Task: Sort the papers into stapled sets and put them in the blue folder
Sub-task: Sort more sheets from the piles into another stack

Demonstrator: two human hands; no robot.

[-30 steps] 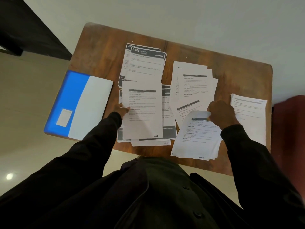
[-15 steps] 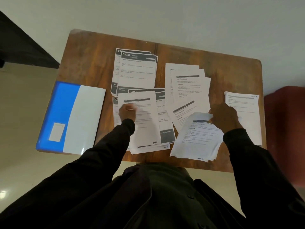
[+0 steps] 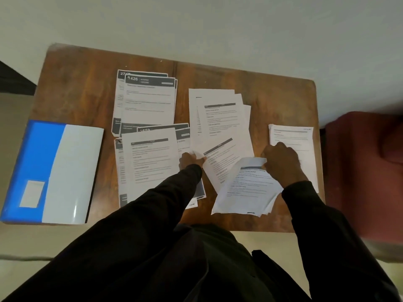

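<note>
Here, a fanned pile [image 3: 220, 118] of white printed pages lies at the centre of the wooden table [image 3: 76, 83]. A tilted sheet [image 3: 220, 160] with a dark header bar juts from its near edge. To the left, a banded pile [image 3: 148, 101] shows the number 1426 on its top page. A second pile [image 3: 150, 162] lies nearer, overlapping the banded pile's lower edge. A squared stack [image 3: 292, 138] lies at the far right. The blue folder [image 3: 50, 171] lies closed and flat at the table's left end. It is blue on its left side and glossy pale on its right, and carries a pale label. The left hand [image 3: 189, 160] pinches the left corner of the tilted sheet with curled fingers. The right hand [image 3: 281, 162], also curled, grips the upturned top edge of a near stack [image 3: 246, 188] close to the table's front. Both arms wear dark sleeves [image 3: 152, 214]. A red chair [image 3: 366, 171] stands just beside the table on the right.
</note>
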